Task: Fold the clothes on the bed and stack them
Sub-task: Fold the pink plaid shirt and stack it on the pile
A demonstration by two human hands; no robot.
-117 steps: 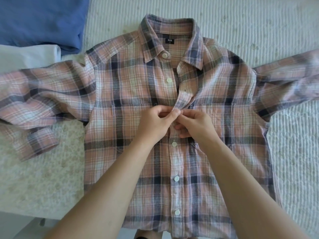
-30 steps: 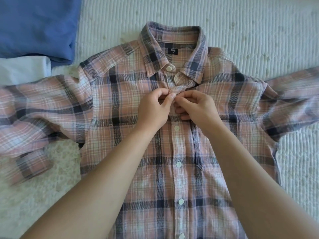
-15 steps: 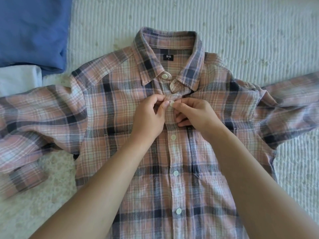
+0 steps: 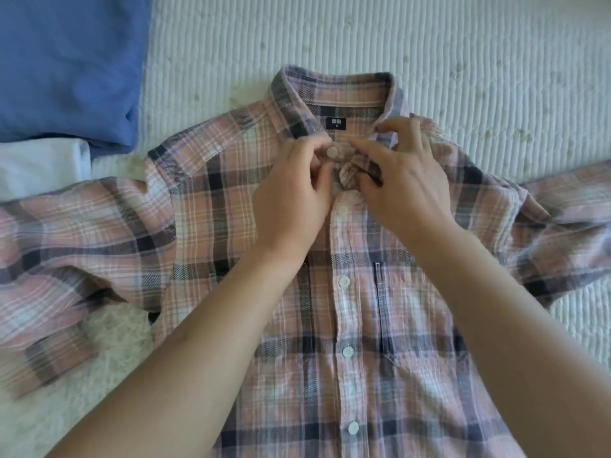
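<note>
Both arms reach forward from the near edge of the bed [image 4: 363,34] and meet at the top of the plaid shirt [image 4: 185,209]. The left hand [image 4: 291,200] has its back facing up and its fingers curled in. Its thumb and first finger pinch the shirt's left front edge right by the top button [image 4: 331,152], just under the collar [image 4: 334,90]. The right hand [image 4: 406,180] is also bent, with the back up. Its fingers pinch the other front edge and the right collar tip, and a small fold of cloth bunches between the two hands. The hands almost touch each other. The shirt lies flat on its back in the middle of the bed, front side up, with the collar pointing to the far edge. Its sleeves stretch out toward the left and right edges. The buttons [image 4: 344,281] lower down the front look done up. The picture is a bit blurry at the fingertips, so I cannot tell if the top button is in its hole. A folded blue cloth [image 4: 66,61] sits at the far left corner of the bed, and a white cloth [image 4: 39,170] lies just below it, next to the left sleeve.
</note>
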